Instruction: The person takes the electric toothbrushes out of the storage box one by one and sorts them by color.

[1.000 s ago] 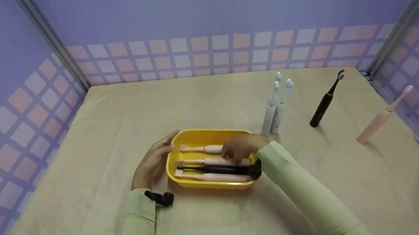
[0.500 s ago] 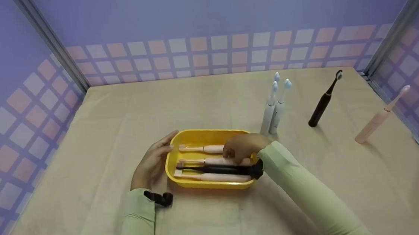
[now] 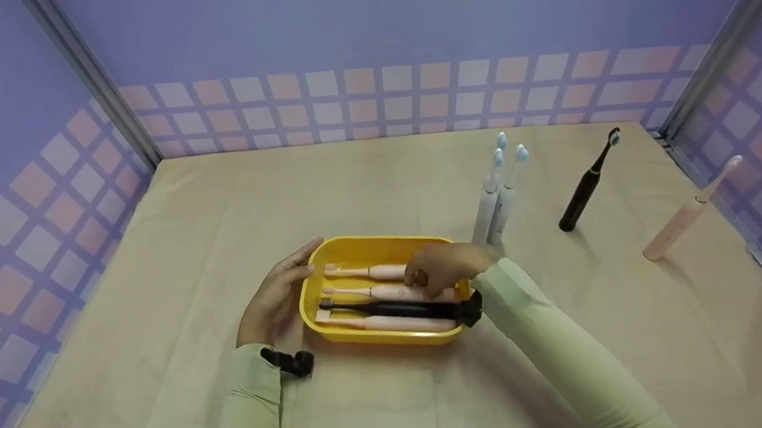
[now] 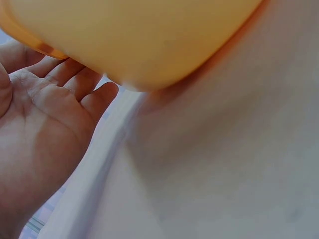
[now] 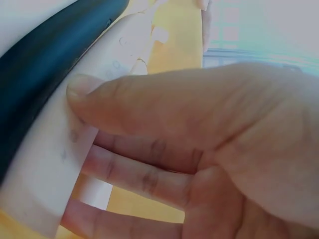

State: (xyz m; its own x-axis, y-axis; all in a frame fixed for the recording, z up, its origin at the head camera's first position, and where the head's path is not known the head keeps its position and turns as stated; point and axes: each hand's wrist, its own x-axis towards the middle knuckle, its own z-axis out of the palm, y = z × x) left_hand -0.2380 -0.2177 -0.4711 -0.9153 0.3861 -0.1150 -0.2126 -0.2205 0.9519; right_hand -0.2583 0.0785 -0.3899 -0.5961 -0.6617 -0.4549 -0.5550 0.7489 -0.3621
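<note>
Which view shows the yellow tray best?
The head view: it takes in most of the yellow tray, rim and inside, though the right hand hides part. The left wrist view shows only some outer wall and a bit of rim; the right wrist view, only patches of yellow.

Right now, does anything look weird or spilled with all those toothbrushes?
Nothing looks spilled or broken. Only the slim black toothbrush in the rounded yellow plastic tray stands out a bit, because the three toothbrushes lying with it are pale pink.
</note>
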